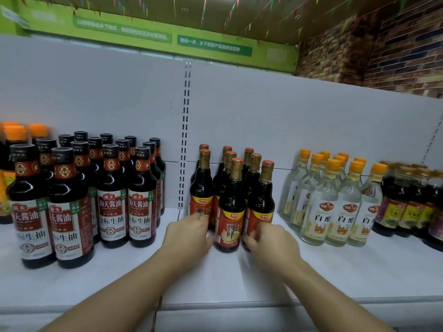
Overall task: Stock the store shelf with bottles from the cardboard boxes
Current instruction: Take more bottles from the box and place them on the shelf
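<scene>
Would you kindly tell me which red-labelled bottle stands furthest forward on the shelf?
The middle bottle, between the left hand and right hand; its neighbours stand further back.

Our right hand (268, 238), at 5 o'clock, is blurred; we cannot tell its grip, and it hides the lower label of a red-labelled dark glass bottle (261, 197). At 9 o'clock the edge cuts off orange-capped dark bottles (14, 135).
</scene>
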Action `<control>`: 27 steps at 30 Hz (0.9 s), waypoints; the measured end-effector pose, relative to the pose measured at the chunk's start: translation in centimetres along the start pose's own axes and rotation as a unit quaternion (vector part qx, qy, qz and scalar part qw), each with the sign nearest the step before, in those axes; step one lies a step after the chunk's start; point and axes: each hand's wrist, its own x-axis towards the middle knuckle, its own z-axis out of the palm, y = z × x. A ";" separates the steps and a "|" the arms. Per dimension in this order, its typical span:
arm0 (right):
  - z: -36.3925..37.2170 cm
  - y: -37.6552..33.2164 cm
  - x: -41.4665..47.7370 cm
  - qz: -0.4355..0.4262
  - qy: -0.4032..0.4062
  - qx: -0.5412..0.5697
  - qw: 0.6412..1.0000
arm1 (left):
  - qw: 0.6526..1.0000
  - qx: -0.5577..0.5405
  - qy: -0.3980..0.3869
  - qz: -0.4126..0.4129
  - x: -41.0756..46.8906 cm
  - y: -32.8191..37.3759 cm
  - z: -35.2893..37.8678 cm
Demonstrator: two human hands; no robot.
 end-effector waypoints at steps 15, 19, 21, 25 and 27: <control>0.1 2.9 -1.6 -0.015 -0.057 -0.065 0.996 | 0.997 0.035 -0.059 -0.033 -2.0 0.8 0.0; -0.1 3.4 -2.5 -0.022 -0.066 -0.057 0.996 | 0.997 0.020 -0.061 -0.037 -3.3 2.4 -0.7; -0.6 3.7 -3.1 -0.023 -0.070 -0.044 0.996 | 0.998 0.012 -0.053 -0.038 -3.9 3.4 -1.2; -2.2 5.3 -4.1 -0.025 -0.063 -0.013 0.998 | 0.998 0.013 -0.056 -0.038 -5.2 5.3 -2.2; -3.0 6.8 -4.2 -0.014 -0.056 0.007 0.998 | 0.997 0.015 -0.059 -0.038 -5.7 6.4 -2.6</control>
